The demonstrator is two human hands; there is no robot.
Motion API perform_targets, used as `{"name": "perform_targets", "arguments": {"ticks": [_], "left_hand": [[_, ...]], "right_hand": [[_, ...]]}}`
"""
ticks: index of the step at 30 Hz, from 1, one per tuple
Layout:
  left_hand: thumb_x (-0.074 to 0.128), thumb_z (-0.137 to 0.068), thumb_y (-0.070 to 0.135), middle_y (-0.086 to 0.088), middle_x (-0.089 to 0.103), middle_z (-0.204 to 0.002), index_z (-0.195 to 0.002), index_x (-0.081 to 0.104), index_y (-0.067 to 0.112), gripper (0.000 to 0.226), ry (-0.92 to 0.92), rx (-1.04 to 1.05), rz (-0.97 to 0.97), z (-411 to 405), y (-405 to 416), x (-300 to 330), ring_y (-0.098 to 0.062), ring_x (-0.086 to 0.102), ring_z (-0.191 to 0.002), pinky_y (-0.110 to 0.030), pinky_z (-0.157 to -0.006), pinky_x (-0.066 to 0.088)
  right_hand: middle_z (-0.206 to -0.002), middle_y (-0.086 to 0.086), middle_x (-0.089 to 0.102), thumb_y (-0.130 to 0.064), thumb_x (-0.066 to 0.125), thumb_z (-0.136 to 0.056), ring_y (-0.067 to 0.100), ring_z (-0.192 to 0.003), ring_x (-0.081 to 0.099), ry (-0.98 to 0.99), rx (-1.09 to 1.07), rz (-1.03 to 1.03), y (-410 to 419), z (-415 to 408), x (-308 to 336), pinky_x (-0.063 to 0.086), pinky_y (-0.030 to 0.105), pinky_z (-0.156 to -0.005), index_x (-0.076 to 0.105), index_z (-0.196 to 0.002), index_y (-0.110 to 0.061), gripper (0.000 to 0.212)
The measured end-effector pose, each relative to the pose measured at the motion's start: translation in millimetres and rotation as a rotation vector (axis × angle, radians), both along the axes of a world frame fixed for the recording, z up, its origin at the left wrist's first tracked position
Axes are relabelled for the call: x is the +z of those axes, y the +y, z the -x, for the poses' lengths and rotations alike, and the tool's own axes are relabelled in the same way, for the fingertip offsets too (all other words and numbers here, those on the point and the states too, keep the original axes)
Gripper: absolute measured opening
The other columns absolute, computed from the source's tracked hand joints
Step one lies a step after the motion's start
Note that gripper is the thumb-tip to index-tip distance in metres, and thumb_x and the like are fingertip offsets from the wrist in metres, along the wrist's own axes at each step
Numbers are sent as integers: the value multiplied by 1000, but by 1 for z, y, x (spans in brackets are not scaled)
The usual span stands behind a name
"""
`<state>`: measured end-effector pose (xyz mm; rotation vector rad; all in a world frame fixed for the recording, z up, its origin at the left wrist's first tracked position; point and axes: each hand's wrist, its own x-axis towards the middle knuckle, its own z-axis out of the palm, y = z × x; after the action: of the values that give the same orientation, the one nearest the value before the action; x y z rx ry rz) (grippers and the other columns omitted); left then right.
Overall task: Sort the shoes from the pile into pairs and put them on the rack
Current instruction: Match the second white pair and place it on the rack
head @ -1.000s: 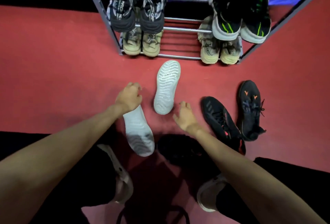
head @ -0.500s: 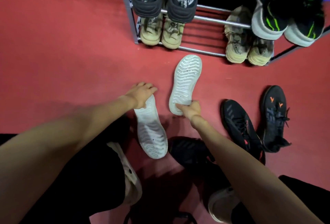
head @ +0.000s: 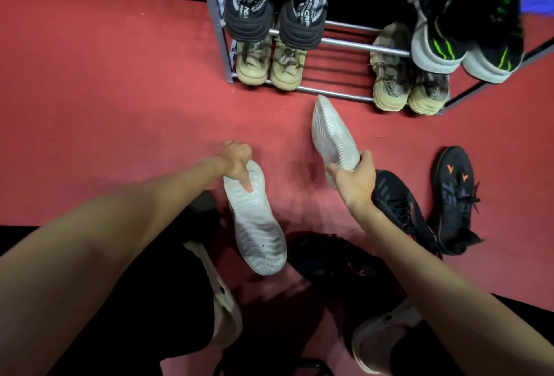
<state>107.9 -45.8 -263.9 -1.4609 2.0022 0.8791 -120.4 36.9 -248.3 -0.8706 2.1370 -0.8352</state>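
Hands: left hand (head: pixel 236 158) grips one white shoe (head: pixel 257 225); right hand (head: pixel 355 177) grips the other (head: pixel 331 135), seemingly lifted.
Rack (head: pixel 344 42): four pairs.

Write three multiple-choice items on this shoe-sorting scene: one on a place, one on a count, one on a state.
1. Where is the black pair with orange marks?
A. on the rack
B. on the floor at the right
C. in the hands

2. How many beige pairs sit on the bottom shelf?
A. one
B. two
C. four

3. The white shoe in the right hand is:
A. lifted, sole showing
B. shelved
C. worn

Key: 1 B, it lies on red floor; 2 B, one pair at each end; 3 A, fingers grip its heel.
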Motion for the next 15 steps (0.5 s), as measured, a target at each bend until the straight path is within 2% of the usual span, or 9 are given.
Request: {"name": "perform_targets", "arguments": {"ticks": [3,5,8,12,15], "left_hand": [[87,-57,34,-2,55,-106,-114,56,12,69,43,-47,-18,3,3,14,-21,47,-110,-30,-94,40],[86,-60,19,-3,51,-106,-114,52,14,65,70,-70,-45,6,6,24,-18,45,-99,-28,-80,42],[85,-59,12,-3,54,-100,-101,49,18,56,114,-57,-25,7,7,44,-16,46,-88,-26,-66,38],[83,-58,11,-3,52,-94,-92,45,17,52,240,16,117,4,-1,75,-22,51,-85,-28,-60,37],[82,-54,12,-3,52,-96,-89,44,18,51,320,64,294,2,-7,95,-26,53,-91,-31,-67,40]], "right_hand": [[-80,7,58,-19,72,-64,28,-69,54,286,139,43,11,9,13,46,39,-64,42,-88,-9,40],[-82,10,58,-13,68,-62,31,-70,53,514,250,68,19,16,16,44,40,-61,45,-87,-7,35],[-79,16,55,0,66,-55,37,-67,51,822,478,29,30,28,13,33,37,-56,48,-83,-4,34],[-70,18,54,9,76,-36,34,-55,51,965,710,-93,48,45,-2,28,32,-50,53,-78,0,48],[-73,18,52,5,80,-24,32,-58,50,991,782,-127,63,52,-13,30,30,-51,57,-79,1,60]]}}
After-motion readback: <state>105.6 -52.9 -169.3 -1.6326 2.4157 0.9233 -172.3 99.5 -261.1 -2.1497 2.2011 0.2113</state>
